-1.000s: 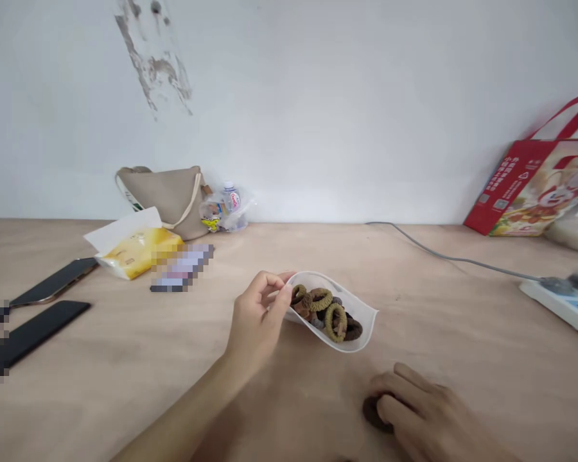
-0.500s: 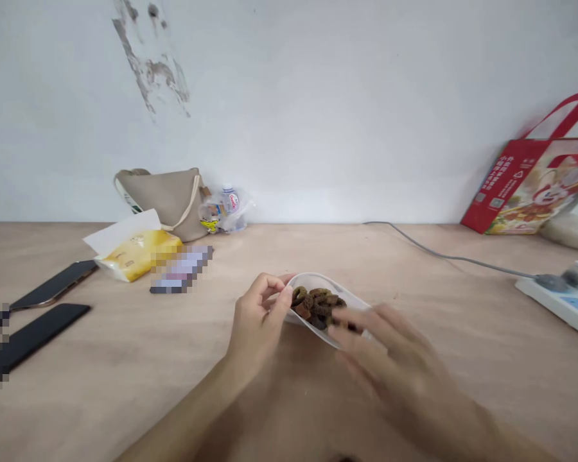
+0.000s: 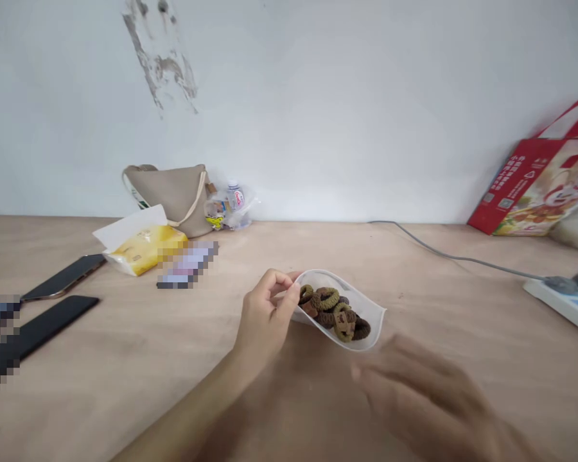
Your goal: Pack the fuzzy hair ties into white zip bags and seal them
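A whitish translucent pouch [image 3: 373, 314] gapes toward me above the middle of the table. Inside it lie several textured hair ties [image 3: 344, 324] in olive green and brown, some with a small tan tag. My left hand [image 3: 272, 308] pinches the pouch's left edge between thumb and fingers. Just right of the pouch and nearer to me, my right hand [image 3: 414, 391] is apart from it, smeared by motion. Its fingers are too blurred to show whether they are spread or closed.
At the left lie phones [image 3: 62, 276], a black slab [image 3: 38, 337] and a yellow tissue pack [image 3: 149, 250]. A beige bag [image 3: 173, 192] and a plastic bag with a bottle [image 3: 234, 202] lean by the wall. At right are a red bag [image 3: 520, 179], a grey cable [image 3: 443, 253] and a power strip [image 3: 563, 301].
My right hand has drawn back out of the pouch's mouth, toward me and to the right, uncovering the hair ties. My left hand keeps its pinch. The view has shifted slightly.
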A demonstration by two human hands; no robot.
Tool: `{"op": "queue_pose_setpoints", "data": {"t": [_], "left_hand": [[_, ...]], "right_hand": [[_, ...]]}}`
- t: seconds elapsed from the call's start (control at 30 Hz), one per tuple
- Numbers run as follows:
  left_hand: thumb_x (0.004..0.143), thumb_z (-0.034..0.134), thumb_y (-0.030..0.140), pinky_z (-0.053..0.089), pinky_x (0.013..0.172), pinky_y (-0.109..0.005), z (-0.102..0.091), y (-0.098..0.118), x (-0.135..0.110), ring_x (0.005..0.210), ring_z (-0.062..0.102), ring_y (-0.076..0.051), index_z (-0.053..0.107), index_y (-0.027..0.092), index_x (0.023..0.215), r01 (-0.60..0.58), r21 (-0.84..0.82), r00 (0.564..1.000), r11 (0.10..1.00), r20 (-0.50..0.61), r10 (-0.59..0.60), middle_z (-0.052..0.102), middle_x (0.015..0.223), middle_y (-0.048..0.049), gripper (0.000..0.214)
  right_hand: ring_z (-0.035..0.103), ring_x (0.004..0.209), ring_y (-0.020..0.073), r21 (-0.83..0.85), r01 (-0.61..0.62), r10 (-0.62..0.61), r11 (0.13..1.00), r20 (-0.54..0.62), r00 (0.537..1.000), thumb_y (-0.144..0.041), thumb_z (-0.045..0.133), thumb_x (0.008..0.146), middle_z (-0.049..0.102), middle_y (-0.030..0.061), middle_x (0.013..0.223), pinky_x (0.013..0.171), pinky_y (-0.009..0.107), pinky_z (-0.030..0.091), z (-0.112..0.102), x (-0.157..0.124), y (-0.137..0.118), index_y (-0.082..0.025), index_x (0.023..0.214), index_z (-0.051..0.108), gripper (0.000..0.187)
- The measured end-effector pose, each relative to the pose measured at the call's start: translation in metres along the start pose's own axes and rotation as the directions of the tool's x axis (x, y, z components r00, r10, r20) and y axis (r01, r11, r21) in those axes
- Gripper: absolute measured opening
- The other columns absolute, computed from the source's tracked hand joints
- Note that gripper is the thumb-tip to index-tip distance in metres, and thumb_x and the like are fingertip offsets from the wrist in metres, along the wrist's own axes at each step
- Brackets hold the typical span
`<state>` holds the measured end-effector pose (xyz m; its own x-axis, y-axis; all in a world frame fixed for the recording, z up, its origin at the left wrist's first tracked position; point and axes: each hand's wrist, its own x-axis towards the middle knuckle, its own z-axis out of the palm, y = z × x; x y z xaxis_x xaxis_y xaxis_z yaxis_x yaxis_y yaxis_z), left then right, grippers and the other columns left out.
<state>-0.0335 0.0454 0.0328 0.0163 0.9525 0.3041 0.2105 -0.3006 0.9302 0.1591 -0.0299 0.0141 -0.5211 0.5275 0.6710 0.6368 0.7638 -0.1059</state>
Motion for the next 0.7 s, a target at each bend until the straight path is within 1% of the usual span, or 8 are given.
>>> {"op": "queue_pose_setpoints", "data": {"t": [0.07, 0.2, 0.27, 0.33, 0.4, 0.47, 0.57, 0.7], "left_hand": [[0.081, 0.057, 0.032, 0.053, 0.074, -0.030, 0.001, 0.002, 0.000, 0.097, 0.065, -0.022, 0.047, 0.021, 0.068, 0.006, -0.016, 1.000, 1.000, -0.001, -0.006, 0.071, 0.100, -0.0067, 0.020], [0.079, 0.058, 0.033, 0.053, 0.072, -0.030, -0.001, 0.005, 0.000, 0.097, 0.065, -0.023, 0.047, 0.020, 0.066, 0.021, -0.035, 1.000, 0.999, -0.018, -0.022, 0.072, 0.098, -0.0069, 0.021], [0.079, 0.058, 0.033, 0.052, 0.074, -0.029, -0.003, 0.006, 0.001, 0.099, 0.065, -0.023, 0.047, 0.020, 0.066, 0.034, -0.031, 0.999, 0.999, -0.018, -0.034, 0.072, 0.095, -0.0062, 0.021], [0.079, 0.057, 0.032, 0.050, 0.075, -0.028, -0.004, 0.007, 0.002, 0.097, 0.065, -0.021, 0.047, 0.020, 0.066, 0.039, -0.003, 0.999, 0.999, -0.017, -0.039, 0.072, 0.089, -0.0044, 0.020], [0.078, 0.056, 0.031, 0.049, 0.073, -0.027, -0.005, 0.009, 0.003, 0.087, 0.067, -0.019, 0.047, 0.020, 0.064, 0.035, 0.038, 0.999, 0.999, -0.019, -0.034, 0.070, 0.079, -0.0014, 0.019], [0.076, 0.055, 0.031, 0.048, 0.066, -0.025, -0.003, 0.013, 0.005, 0.073, 0.066, -0.017, 0.047, 0.020, 0.062, 0.037, 0.066, 0.999, 0.997, -0.015, -0.036, 0.065, 0.067, 0.0013, 0.019], [0.074, 0.056, 0.031, 0.045, 0.056, -0.023, 0.000, 0.020, 0.009, 0.064, 0.064, -0.017, 0.047, 0.021, 0.061, 0.053, 0.042, 0.999, 0.998, -0.003, -0.052, 0.060, 0.058, 0.0027, 0.019], [0.074, 0.058, 0.032, 0.042, 0.048, -0.021, 0.000, 0.025, 0.016, 0.061, 0.065, -0.017, 0.047, 0.020, 0.062, 0.087, -0.011, 0.996, 0.996, 0.017, -0.087, 0.059, 0.059, 0.0020, 0.020]], "right_hand": [[0.061, 0.073, 0.0145, 0.082, 0.035, -0.024, 0.996, -0.129, 0.991, -0.007, 0.047, 0.087, 0.068, 0.0020, 0.084, 0.067, 0.025, 0.049, -0.009, 0.034, 0.014, -0.023, 0.099, 0.055, 0.021], [0.061, 0.081, 0.0159, 0.102, -0.022, 0.041, 0.995, -0.186, 0.982, -0.014, 0.052, 0.089, 0.069, 0.0036, 0.090, 0.071, 0.029, 0.050, -0.011, 0.064, 0.041, -0.022, 0.095, 0.059, 0.013], [0.061, 0.092, 0.0189, 0.092, -0.041, 0.054, 0.995, -0.143, 0.988, -0.017, 0.054, 0.088, 0.068, 0.0059, 0.100, 0.078, 0.034, 0.050, -0.012, 0.054, 0.054, -0.023, 0.101, 0.060, 0.015], [0.057, 0.104, 0.0226, 0.086, -0.099, 0.099, 0.991, 0.003, 0.995, -0.026, 0.059, 0.085, 0.061, 0.0087, 0.118, 0.084, 0.039, 0.050, -0.017, 0.035, 0.067, -0.025, 0.109, 0.059, 0.023], [0.057, 0.108, 0.0237, 0.105, -0.175, 0.156, 0.979, 0.172, 0.973, -0.034, 0.064, 0.082, 0.052, 0.0099, 0.130, 0.085, 0.040, 0.051, -0.023, 0.018, 0.078, -0.026, 0.109, 0.060, 0.029], [0.062, 0.099, 0.0214, 0.149, -0.227, 0.178, 0.962, 0.287, 0.941, -0.037, 0.063, 0.082, 0.057, 0.0092, 0.124, 0.079, 0.036, 0.053, -0.029, 0.008, 0.084, -0.026, 0.104, 0.062, 0.024], [0.065, 0.076, 0.0163, 0.178, -0.302, 0.240, 0.937, 0.301, 0.923, -0.035, 0.057, 0.086, 0.068, 0.0051, 0.098, 0.064, 0.029, 0.055, -0.039, 0.005, 0.084, -0.026, 0.106, 0.059, 0.022], [0.063, 0.095, 0.0198, 0.252, -0.221, 0.165, 0.942, 0.225, 0.960, -0.032, 0.057, 0.086, 0.058, 0.0099, 0.122, 0.069, 0.030, 0.055, -0.047, 0.004, 0.077, -0.028, 0.117, 0.055, 0.032]]}}
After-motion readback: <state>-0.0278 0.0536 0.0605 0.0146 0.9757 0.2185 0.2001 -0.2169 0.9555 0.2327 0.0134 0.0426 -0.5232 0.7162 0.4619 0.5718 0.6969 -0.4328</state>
